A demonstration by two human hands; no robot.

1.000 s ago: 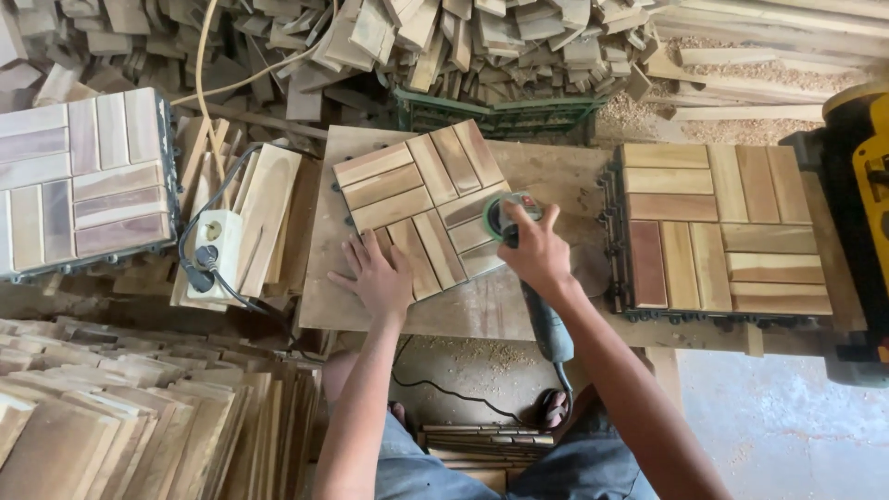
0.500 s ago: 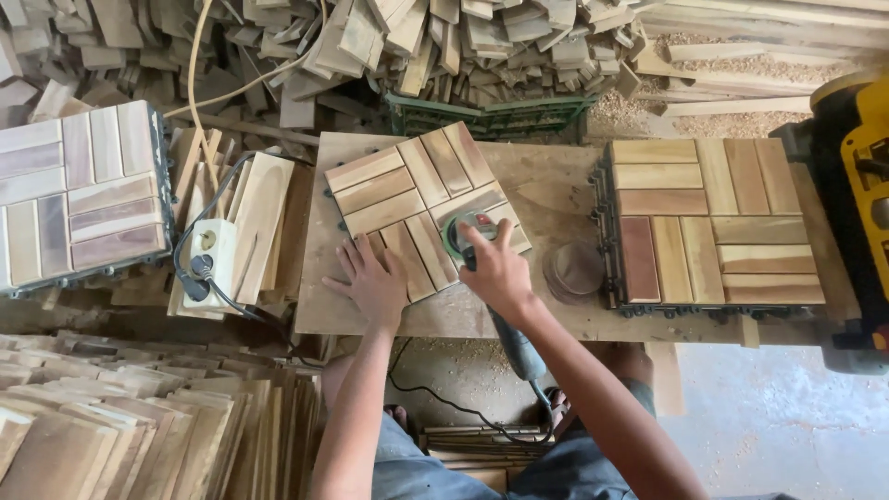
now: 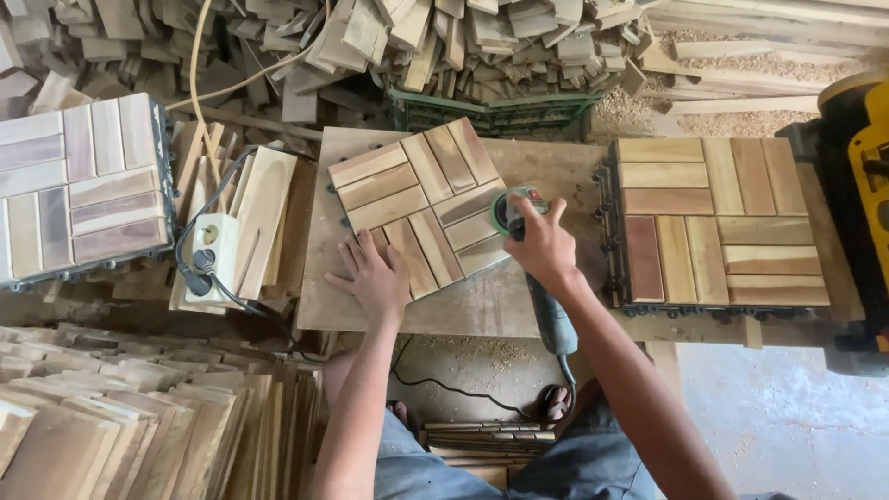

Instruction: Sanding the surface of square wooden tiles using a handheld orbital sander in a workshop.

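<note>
your left hand (image 3: 378, 278) lies open and flat on the near edge of the wooden tile (image 3: 419, 206) in the middle of the bench (image 3: 482, 301). your right hand (image 3: 542, 245) grips the sander (image 3: 519, 215) at the tile's right edge. a second tile (image 3: 722, 220) lies further right.

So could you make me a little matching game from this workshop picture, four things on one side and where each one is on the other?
Things:
1. left hand
2. right hand
3. white power strip
4. finished wooden tile

Places:
A. at the right end of the bench, untouched
B. gripping the sander at the middle tile's right edge
C. pressed flat on the middle tile
D. on wood slats left of the bench

Pairs: 1-C, 2-B, 3-D, 4-A
</note>
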